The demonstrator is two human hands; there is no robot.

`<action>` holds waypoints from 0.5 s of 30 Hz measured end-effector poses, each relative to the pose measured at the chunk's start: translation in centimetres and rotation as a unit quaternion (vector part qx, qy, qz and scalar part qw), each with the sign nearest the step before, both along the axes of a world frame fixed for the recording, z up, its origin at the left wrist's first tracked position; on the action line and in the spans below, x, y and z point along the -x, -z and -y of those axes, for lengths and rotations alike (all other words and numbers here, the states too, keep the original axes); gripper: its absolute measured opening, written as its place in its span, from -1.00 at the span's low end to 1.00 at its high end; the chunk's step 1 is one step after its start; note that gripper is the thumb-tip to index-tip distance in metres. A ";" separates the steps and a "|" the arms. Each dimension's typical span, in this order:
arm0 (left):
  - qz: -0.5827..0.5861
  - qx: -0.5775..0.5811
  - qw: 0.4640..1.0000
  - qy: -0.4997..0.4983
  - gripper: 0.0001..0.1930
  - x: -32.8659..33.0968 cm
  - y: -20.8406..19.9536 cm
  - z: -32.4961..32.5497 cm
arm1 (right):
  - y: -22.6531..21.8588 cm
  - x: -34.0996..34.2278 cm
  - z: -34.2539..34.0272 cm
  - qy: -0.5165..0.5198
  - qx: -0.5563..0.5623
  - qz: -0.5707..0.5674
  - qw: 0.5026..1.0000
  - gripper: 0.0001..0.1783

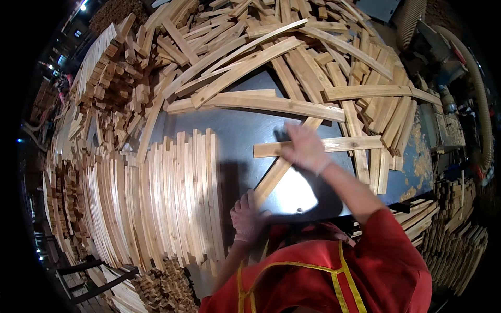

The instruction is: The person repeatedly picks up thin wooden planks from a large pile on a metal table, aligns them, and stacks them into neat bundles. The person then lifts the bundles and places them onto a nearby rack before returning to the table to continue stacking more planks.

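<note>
Nearest you is your red top (pixel 323 281) with its yellow trim, and just beyond it your left hand (pixel 247 218) has its fingers curled at the near end of a diagonal slat (pixel 272 181), clamped on it. That slat is a warm golden tan, narrow and straight, with squared edges; it slants away from you to the right over the blue-grey table (pixel 235 130), beside a bright patch of glare. Further up it, your right hand (pixel 305 149) is blurred, laid where the diagonal slat meets a crosswise slat (pixel 349 144); you cannot tell whether its fingers are clamped or only resting there. The crosswise piece is pale honey-coloured, with a dark knot right of your hand and a squared, redder left end. To your left stands a close row of slats (pixel 177 193), side by side. Sawdust (pixel 417 161) lies at the table's right side. Beyond your right hand a long slat (pixel 282 105) lies across the table, and past it spreads a jumbled heap of slats (pixel 313 68), loosely crisscrossed
</note>
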State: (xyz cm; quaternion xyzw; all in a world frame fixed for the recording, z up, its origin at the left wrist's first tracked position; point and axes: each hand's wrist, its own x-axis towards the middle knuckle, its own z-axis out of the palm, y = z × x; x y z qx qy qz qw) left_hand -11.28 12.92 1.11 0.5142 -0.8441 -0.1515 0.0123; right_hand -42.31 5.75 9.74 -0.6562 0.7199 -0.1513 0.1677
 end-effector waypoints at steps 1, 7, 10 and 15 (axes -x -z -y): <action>0.026 -0.002 1.000 -0.012 0.00 0.2 0.5 0.3 | 0.0 2.1 2.6 0.008 0.020 -0.107 0.994 -0.06; 0.052 -0.009 0.998 0.020 -0.07 -2.0 2.7 2.1 | 2.6 4.6 13.3 -0.039 -0.072 -0.159 0.984 -0.38; -0.014 -0.193 0.980 -0.053 -0.15 -2.4 -3.4 0.7 | -1.7 3.3 9.4 0.004 -0.054 0.002 0.999 -0.38; -0.300 -0.256 0.881 -0.264 -0.38 -8.1 -2.2 -6.8 | 0.9 -2.4 -2.0 0.110 -0.052 0.286 0.950 -0.31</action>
